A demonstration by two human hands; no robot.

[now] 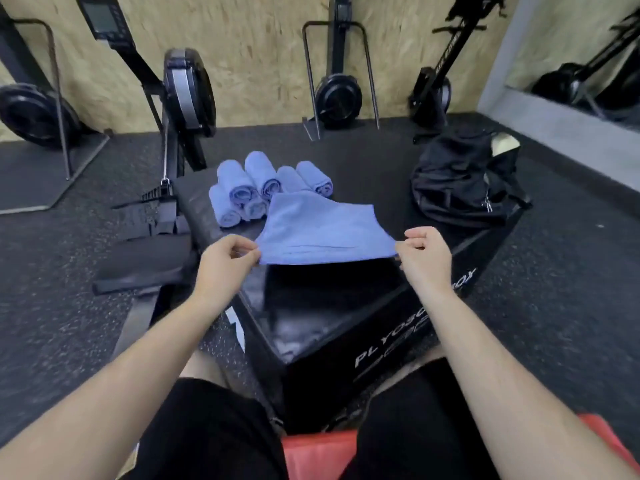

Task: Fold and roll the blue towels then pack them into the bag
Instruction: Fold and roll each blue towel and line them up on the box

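Gym box [311, 306] carries rolled towels [242, 188] at eleven o'clock, bag [460, 181] at two; left hand [225, 261] and right hand [426, 254] pinch near corners of a spread towel [322, 233].

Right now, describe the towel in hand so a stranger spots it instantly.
Start at the black plyo box mid-floor. Over it, the left hand and right hand pinch a blue towel by its near corners. Unlike the rolled towels behind, it is spread open.

blue towel [322, 233] soft matt terry cloth, rolled towels [256, 187] same nap, plyo box [311, 306] black vinyl with slight sheen, bag [464, 181] matt black fabric, floor [554, 306] speckled rubber, wall [259, 46] rough chipboard
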